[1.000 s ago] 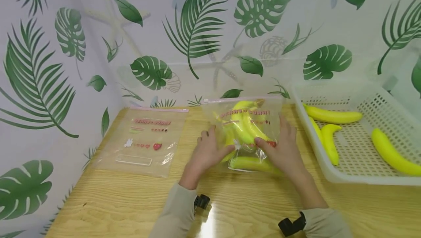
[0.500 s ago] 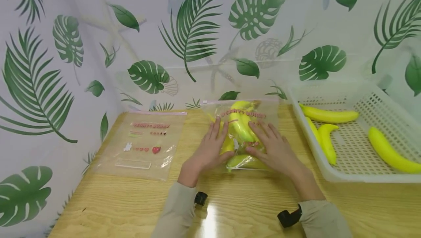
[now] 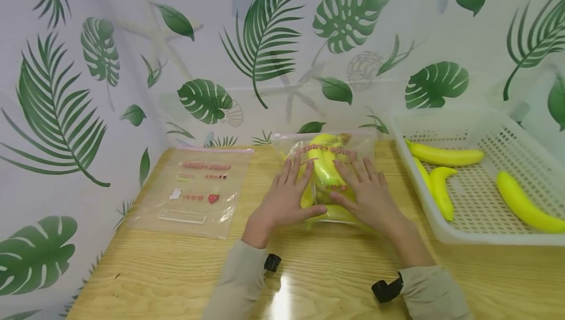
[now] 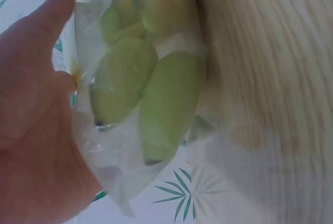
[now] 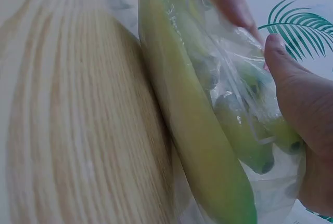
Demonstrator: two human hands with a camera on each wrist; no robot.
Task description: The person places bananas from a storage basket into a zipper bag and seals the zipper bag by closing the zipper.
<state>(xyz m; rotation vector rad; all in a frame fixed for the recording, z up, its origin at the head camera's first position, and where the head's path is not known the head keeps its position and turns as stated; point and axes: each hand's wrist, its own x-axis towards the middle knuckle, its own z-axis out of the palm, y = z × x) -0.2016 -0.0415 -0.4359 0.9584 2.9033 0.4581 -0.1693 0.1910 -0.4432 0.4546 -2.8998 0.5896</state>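
A clear zip bag (image 3: 326, 153) with pink print lies on the table, its slider strip at the far edge. Several yellow bananas (image 4: 169, 104) bulge inside it. My left hand (image 3: 284, 200) rests on the bag's left part with fingers spread and thumb pointing inward. On the right part lies my right hand (image 3: 375, 200), also with straight, spread fingers. Seen from the right wrist, one long banana (image 5: 190, 115) sits along the bag's near side, close to the wood, with shorter ones beyond it. The palms hide parts of the bag.
A second clear bag (image 3: 190, 187), flat and printed alike, lies to the left. At the right stands a white perforated basket (image 3: 437, 229) holding several bananas (image 3: 443, 155). A leaf-patterned cloth (image 3: 273, 79) rises behind the wooden table (image 3: 176, 271).
Both hands have moved from the filled bag's sides onto its top, and their fingers have spread out. The filled bag looks pressed lower. The flat bag and basket have stayed put.
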